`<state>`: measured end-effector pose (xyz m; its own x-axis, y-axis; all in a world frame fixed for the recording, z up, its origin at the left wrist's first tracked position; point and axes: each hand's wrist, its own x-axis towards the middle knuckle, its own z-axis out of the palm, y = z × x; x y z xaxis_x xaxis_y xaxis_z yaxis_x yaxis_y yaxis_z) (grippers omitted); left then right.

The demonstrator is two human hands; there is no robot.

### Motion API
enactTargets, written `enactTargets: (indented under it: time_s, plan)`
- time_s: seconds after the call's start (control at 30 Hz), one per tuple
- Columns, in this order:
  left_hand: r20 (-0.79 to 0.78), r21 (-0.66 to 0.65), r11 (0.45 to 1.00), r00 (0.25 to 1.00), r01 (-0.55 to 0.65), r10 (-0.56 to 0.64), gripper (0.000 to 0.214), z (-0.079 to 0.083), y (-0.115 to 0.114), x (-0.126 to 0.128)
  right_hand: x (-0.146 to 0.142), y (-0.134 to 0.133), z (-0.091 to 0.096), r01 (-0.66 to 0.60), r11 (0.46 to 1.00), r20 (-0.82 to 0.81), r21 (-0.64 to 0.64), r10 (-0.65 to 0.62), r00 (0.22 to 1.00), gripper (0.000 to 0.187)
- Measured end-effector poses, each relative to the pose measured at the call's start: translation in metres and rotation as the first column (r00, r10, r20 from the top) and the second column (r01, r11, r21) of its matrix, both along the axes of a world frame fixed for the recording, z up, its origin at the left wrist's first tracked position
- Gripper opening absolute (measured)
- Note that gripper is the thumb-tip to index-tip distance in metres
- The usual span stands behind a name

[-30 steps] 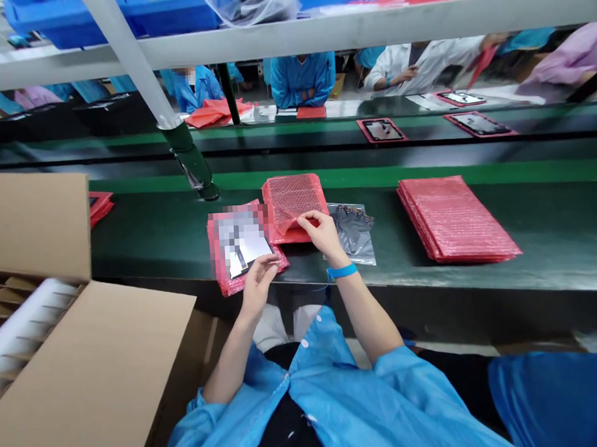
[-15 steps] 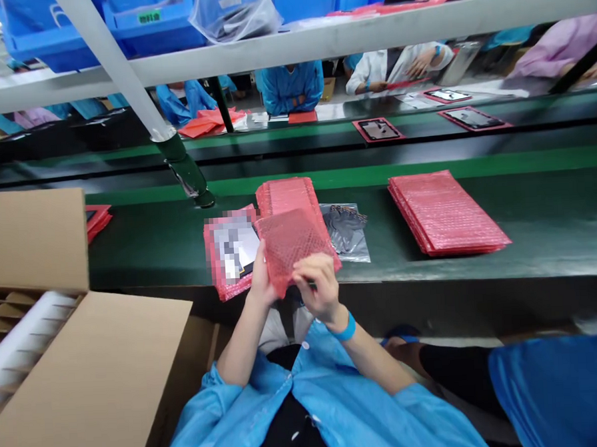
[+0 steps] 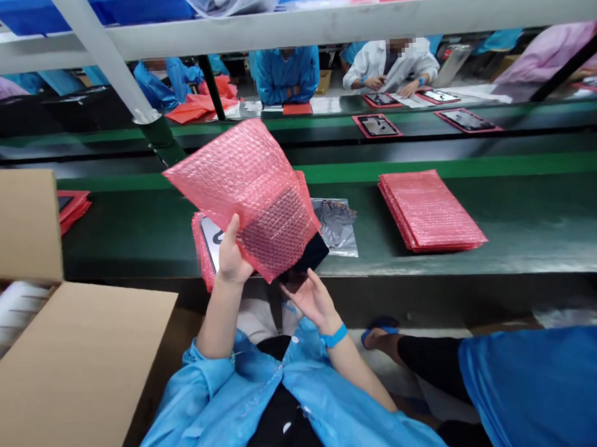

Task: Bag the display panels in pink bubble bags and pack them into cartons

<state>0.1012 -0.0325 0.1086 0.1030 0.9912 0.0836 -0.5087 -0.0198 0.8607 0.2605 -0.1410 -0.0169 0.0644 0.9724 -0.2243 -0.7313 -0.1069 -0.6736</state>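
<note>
My left hand (image 3: 229,254) is clamped on the pink bubble bag (image 3: 247,199), thumb pressed to its face. My right hand (image 3: 307,303) lies open, fingers spread, under the black tablet (image 3: 305,256) jutting from the bag, above the counter (image 3: 129,239).

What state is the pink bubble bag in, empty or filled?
Filled: the pink bubble bag has a dark flat object poking from its lower corner, above the right hand.
</note>
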Motion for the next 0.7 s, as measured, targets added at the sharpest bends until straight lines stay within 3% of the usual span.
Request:
enactTargets:
  time_s: [0.1, 0.17, 0.23, 0.3, 0.37, 0.43, 0.5, 0.6, 0.67, 0.7]
  plan:
    - [0.092, 0.046, 0.995, 0.993, -0.085, 0.081, 0.059, 0.008, 0.007, -0.020, 0.019, -0.007, -0.003, 0.139, 0.980, 0.114, -0.140, -0.123, 0.986, 0.044]
    - [0.090, 0.035, 0.986, 0.983, -0.164, 0.160, 0.061, -0.005, 0.021, -0.042, 0.050, -0.027, -0.008, 0.238, 0.945, 0.248, -0.223, -0.182, 0.952, 0.046]
    - [-0.064, 0.014, 0.944, 0.941, -0.331, 0.331, 0.058, -0.030, 0.038, -0.067, 0.094, -0.055, -0.010, 0.328, 0.905, 0.409, -0.271, -0.201, 0.890, 0.047]
    - [-0.409, 0.053, 0.858, 0.773, -0.511, 0.485, 0.052, -0.057, 0.053, -0.092, 0.140, -0.085, -0.005, 0.391, 0.876, 0.554, -0.283, -0.183, 0.812, 0.047]
    - [-0.671, 0.111, 0.824, 0.570, -0.555, 0.474, 0.039, -0.077, 0.065, -0.112, 0.177, -0.109, 0.008, 0.356, 0.887, 0.650, -0.295, -0.087, 0.755, 0.047]
    - [-0.758, 0.124, 0.830, 0.488, -0.543, 0.433, 0.023, -0.088, 0.074, -0.123, 0.195, -0.121, 0.027, 0.324, 0.911, 0.733, -0.256, -0.036, 0.679, 0.048]
    - [-0.778, 0.164, 0.820, 0.439, -0.549, 0.450, 0.020, -0.092, 0.084, -0.128, 0.189, -0.116, 0.047, 0.355, 0.926, 0.822, -0.128, -0.101, 0.560, 0.052]
    - [-0.793, 0.307, 0.794, 0.321, -0.524, 0.518, 0.052, -0.095, 0.097, -0.136, 0.144, -0.076, 0.069, 0.402, 0.898, 0.899, 0.180, -0.316, 0.302, 0.060]
    - [-0.763, 0.379, 0.784, 0.313, -0.491, 0.565, 0.063, -0.102, 0.099, -0.144, 0.100, -0.034, 0.078, 0.352, 0.848, 0.880, 0.396, -0.460, 0.119, 0.060]
    - [-0.738, 0.391, 0.784, 0.345, -0.483, 0.580, 0.063, -0.108, 0.097, -0.148, 0.077, -0.012, 0.081, 0.287, 0.823, 0.848, 0.490, -0.526, 0.059, 0.057]
